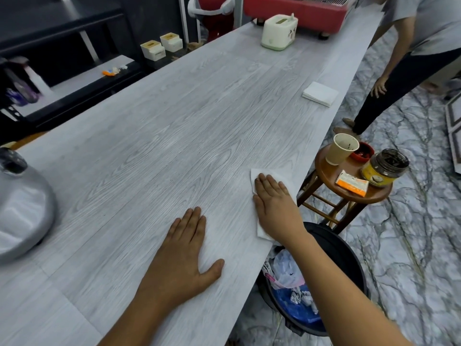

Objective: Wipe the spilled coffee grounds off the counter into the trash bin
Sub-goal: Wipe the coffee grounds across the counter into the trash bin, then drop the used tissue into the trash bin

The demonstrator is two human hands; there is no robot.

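My right hand (pixel 275 208) lies flat, fingers together, pressing a white paper napkin (pixel 287 182) onto the grey wood-grain counter (pixel 162 146) close to its right edge. My left hand (pixel 185 255) rests palm down on the counter, fingers spread, holding nothing. Directly below the counter edge under my right wrist stands a black trash bin (pixel 346 255) with crumpled paper and plastic inside. A few tiny dark specks dot the counter left of the napkin; I see no clear pile of grounds.
A wooden stool (pixel 324 171) beside the counter carries a paper cup (pixel 341 149), a jar (pixel 384 168) and a packet. Spare napkins (pixel 320 94) lie farther along the edge. A grey domed appliance (pixel 22 211) sits at left. Another person (pixel 409 71) stands at the far right.
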